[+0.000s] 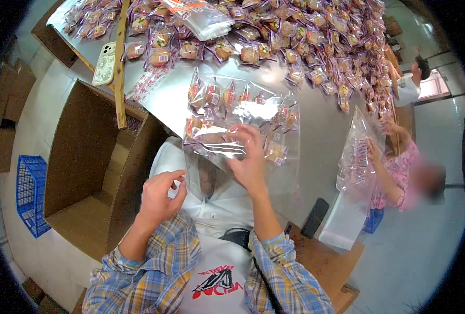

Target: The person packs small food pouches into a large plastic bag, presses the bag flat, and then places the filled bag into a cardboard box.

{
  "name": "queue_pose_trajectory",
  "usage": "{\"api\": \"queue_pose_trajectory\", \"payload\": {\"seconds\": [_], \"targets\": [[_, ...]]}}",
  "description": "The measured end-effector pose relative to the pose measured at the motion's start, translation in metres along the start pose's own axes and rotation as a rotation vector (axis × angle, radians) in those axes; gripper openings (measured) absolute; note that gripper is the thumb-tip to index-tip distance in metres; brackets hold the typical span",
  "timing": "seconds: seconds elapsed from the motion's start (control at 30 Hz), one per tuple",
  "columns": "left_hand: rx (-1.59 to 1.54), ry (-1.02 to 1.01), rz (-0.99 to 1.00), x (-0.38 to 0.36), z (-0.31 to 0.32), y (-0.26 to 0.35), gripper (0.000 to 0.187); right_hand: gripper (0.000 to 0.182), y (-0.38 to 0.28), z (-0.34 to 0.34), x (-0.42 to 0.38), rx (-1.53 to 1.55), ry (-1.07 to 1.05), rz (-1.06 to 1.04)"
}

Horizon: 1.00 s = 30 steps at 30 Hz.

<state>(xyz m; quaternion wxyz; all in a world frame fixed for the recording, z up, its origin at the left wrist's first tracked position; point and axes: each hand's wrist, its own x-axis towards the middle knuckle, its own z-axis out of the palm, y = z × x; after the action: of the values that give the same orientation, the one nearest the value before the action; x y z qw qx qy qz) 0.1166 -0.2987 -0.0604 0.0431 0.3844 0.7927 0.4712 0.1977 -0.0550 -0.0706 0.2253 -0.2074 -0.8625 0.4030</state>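
Observation:
A clear plastic bag (pixel 290 180) lies at the near table edge, its lower part hanging toward my lap. Inside it are several rows of small wrapped snacks (pixel 212 94) in clear and purple wrappers with red labels. My right hand (pixel 249 159) is over the lower middle of the bag, fingers bent and apart, the thumb toward the left; glare hides whether the fingertips press on it. My left hand (pixel 162 196) is raised just left of the bag's lower edge. Its fingers curl loosely, with a gap between thumb and index finger, and nothing shows in it.
Loose wrapped snacks (pixel 316 39) cover the far table, with a stack of flat bags (pixel 203 18) among them. A wooden strip (pixel 120 68) and phone (pixel 105 64) lie left, above an open carton (pixel 81 167). A blue crate (pixel 32 193) stands beyond. At right, a co-worker (pixel 400 172) handles another bag (pixel 355 157).

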Motion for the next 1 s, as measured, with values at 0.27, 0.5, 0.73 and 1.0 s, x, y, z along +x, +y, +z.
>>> {"api": "queue_pose_trajectory", "payload": {"seconds": [0.27, 0.5, 0.73, 1.0], "targets": [[0.077, 0.085, 0.042, 0.002, 0.0, 0.007, 0.028, 0.047, 0.024, 0.026, -0.005, 0.213, 0.05, -0.065], [-0.177, -0.219, 0.144, -0.042, 0.022, 0.074, 0.038, 0.067, 0.034, 0.032, -0.007, 0.159, 0.066, -0.175], [-0.098, -0.094, -0.057, -0.007, 0.075, 0.064, 0.05, 0.083, 0.032, 0.007, -0.01, -0.125, -0.083, -0.263], [0.333, 0.024, 0.182, 0.007, 0.094, 0.042, 0.052, 0.072, 0.04, 0.013, -0.01, 0.262, -0.003, -0.055]]}}
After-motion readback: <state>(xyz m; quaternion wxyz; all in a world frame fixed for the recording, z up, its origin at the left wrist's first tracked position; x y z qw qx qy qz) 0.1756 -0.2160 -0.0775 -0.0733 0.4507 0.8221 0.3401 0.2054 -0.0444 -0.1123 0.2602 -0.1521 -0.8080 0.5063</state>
